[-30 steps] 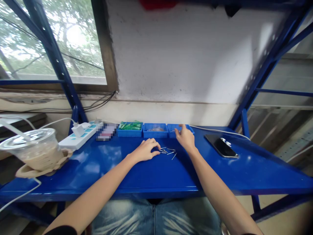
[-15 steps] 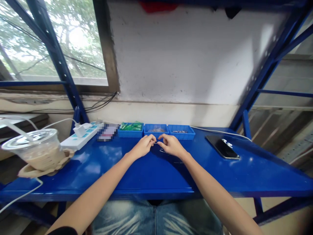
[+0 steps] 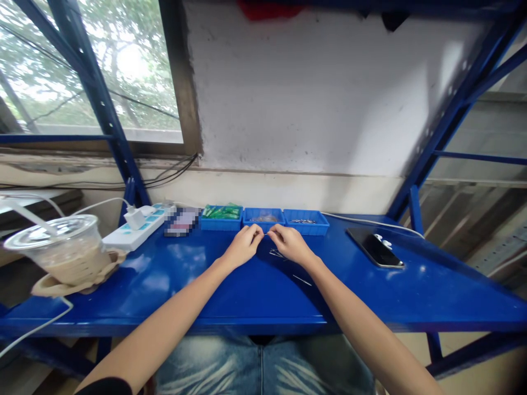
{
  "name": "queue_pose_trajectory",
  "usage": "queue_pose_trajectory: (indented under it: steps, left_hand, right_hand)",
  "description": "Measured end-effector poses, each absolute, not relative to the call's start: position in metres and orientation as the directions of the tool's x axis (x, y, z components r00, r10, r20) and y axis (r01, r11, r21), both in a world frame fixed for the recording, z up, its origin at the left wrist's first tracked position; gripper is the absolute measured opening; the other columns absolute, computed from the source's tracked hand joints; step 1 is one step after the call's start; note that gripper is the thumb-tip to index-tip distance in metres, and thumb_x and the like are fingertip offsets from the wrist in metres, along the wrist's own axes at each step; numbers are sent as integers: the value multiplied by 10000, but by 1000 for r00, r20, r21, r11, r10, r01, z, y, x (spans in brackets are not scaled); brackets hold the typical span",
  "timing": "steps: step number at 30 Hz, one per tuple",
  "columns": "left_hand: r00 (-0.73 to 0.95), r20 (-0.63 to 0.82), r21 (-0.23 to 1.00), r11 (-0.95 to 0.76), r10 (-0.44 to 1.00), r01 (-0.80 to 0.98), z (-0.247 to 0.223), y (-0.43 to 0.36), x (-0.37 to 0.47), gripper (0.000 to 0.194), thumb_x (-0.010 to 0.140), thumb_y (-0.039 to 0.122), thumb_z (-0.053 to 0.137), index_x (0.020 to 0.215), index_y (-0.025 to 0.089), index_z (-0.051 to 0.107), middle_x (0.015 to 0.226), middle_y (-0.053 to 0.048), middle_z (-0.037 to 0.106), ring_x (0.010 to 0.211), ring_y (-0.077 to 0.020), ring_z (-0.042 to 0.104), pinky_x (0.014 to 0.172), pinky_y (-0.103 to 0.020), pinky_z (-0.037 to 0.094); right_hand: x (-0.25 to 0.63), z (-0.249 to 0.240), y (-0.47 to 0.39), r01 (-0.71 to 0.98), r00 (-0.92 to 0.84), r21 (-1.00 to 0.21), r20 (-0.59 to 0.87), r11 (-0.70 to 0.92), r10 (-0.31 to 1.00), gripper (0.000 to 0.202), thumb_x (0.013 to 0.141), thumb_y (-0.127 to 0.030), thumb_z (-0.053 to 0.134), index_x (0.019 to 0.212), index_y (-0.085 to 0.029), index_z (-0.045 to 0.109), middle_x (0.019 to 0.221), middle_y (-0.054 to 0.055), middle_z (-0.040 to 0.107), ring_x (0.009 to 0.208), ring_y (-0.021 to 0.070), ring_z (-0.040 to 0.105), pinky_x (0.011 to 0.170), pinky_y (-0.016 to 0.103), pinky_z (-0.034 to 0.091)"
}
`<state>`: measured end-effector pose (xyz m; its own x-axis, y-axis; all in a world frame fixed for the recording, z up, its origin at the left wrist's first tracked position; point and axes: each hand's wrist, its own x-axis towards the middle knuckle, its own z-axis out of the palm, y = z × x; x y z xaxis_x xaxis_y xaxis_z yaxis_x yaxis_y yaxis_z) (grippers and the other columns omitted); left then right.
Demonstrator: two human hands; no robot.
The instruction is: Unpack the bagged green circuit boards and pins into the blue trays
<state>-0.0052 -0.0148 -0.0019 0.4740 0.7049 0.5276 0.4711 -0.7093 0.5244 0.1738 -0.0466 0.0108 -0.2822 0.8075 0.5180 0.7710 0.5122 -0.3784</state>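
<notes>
Over the blue table, my left hand and my right hand face each other close together, both with fingers pinched. Something small and thin seems to span the gap between the fingertips; its kind is too small to make out. Below my right hand lie a few thin metal pieces, and a single thin silvery rod rests nearer the front edge. Just beyond my hands stand three blue trays: a left tray with green packets, a middle tray with small pieces, and a right tray with small metal parts.
A lidded drink cup with a straw sits in a cardboard holder at the left. Behind it are a white power strip and cables. On the right lies a black phone with white earbuds on it. Blue rack posts flank the table.
Both hands have shifted slightly, and the fingers of my right hand have closed into a tighter pinch. The metal pieces and the rod below it show more clearly.
</notes>
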Motion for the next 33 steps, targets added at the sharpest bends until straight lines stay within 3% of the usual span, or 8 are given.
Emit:
queue_pose_trajectory:
  steps: [3, 9, 13, 15, 17, 21, 27, 33]
  left_hand:
    - [473, 515, 516, -700, 714, 495, 0, -16, -6, 222, 912, 304, 350, 799, 195, 508, 756, -19, 553, 781, -169, 513, 726, -295, 399]
    - [536, 451, 503, -699, 714, 508, 1, -21, -3, 250, 921, 320, 343, 844, 197, 547, 770, -18, 587, 775, -167, 516, 721, -296, 403]
    - [655, 376, 360, -755, 655, 549, -2, -27, -1, 189, 885, 336, 446, 983, 239, 575, 899, -25, 587, 908, -199, 490, 787, -336, 380]
    - [690, 344, 290, -771, 637, 567, -4, -30, 1, 181, 864, 350, 490, 998, 267, 580, 965, -25, 560, 962, -215, 465, 812, -364, 362]
    - [704, 328, 251, -777, 630, 578, -6, -33, 2, 150, 853, 348, 511, 943, 258, 591, 981, -27, 536, 983, -220, 445, 832, -382, 345]
    - [718, 319, 204, -785, 619, 586, -10, -35, 6, 128, 875, 280, 466, 845, 209, 567, 965, -35, 528, 987, -216, 429, 835, -392, 332]
    - [607, 348, 215, -691, 715, 690, -6, -24, 1, 221, 921, 253, 312, 882, 182, 517, 999, -69, 534, 976, -226, 428, 795, -397, 361]
    - [458, 396, 358, -594, 796, 721, 1, -12, -7, 329, 934, 315, 289, 775, 187, 547, 920, -51, 586, 935, -215, 462, 813, -390, 374]
  right_hand:
    - [172, 11, -49, 760, -275, -393, 528, 518, 804, 174, 879, -333, 471, 970, -202, 541, 603, -38, 535, 563, 111, 501, 564, 201, 322]
    - [179, 17, -46, 784, -237, -360, 580, 506, 779, 205, 900, -315, 408, 855, -197, 569, 702, 11, 599, 629, 129, 534, 592, 217, 346]
    - [210, 20, -34, 889, 123, -403, 667, 217, 735, 285, 909, -373, 376, 949, -174, 576, 745, 46, 619, 683, 161, 560, 621, 244, 349]
    - [225, 18, -29, 899, 280, -437, 631, 33, 723, 304, 885, -385, 419, 1053, -171, 554, 779, 54, 628, 712, 180, 569, 609, 253, 340]
    - [232, 14, -25, 897, 320, -441, 579, -42, 749, 321, 864, -379, 453, 1095, -174, 541, 806, 57, 633, 736, 188, 574, 604, 254, 337]
    - [215, 9, -27, 893, 167, -436, 559, 116, 813, 277, 875, -372, 439, 1018, -178, 576, 721, 25, 611, 668, 157, 554, 596, 246, 341]
    - [175, 8, -42, 771, -255, -394, 528, 500, 810, 212, 839, -384, 517, 889, -195, 599, 656, -20, 537, 600, 111, 484, 568, 215, 331]
    - [172, 8, -46, 770, -321, -326, 546, 549, 774, 69, 839, -239, 524, 833, -194, 576, 728, -8, 546, 635, 102, 483, 604, 206, 339]
